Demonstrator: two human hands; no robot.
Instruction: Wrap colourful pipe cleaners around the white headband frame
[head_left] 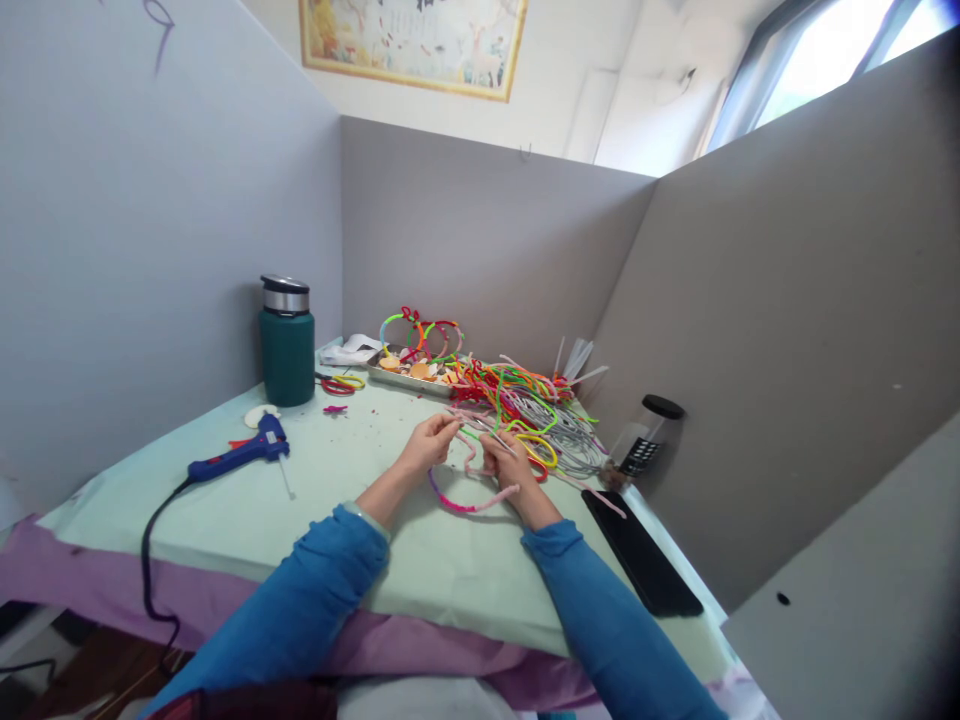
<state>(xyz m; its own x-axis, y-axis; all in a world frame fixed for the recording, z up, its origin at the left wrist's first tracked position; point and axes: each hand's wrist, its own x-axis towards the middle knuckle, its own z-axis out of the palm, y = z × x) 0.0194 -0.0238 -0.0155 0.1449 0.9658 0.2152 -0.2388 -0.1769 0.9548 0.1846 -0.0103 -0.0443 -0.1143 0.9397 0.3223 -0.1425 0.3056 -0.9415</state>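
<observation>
My left hand (429, 445) pinches a fuzzy pipe cleaner near the table's middle. It belongs to a curved piece (459, 507) in purple, magenta and pale pink, which hangs below and between the hands. My right hand (511, 468) is closed around a pair of scissors, their yellow and red handles (541, 452) showing beside it. The narrow metal blades point up and left toward my left fingertips. Whether the blades touch the pipe cleaner is too small to tell. Just beyond my hands lies a heap of coloured pipe cleaners (517, 395), with grey ones (570, 430) at its right.
A metal tray (409, 380) holds orange and white pieces and coloured rings. To the left are a green bottle (287, 355), a blue glue gun (244, 452) with its cord, and second scissors (343, 385). A black phone (641, 555) and clear jar (651, 440) are at right. Grey partitions surround the table.
</observation>
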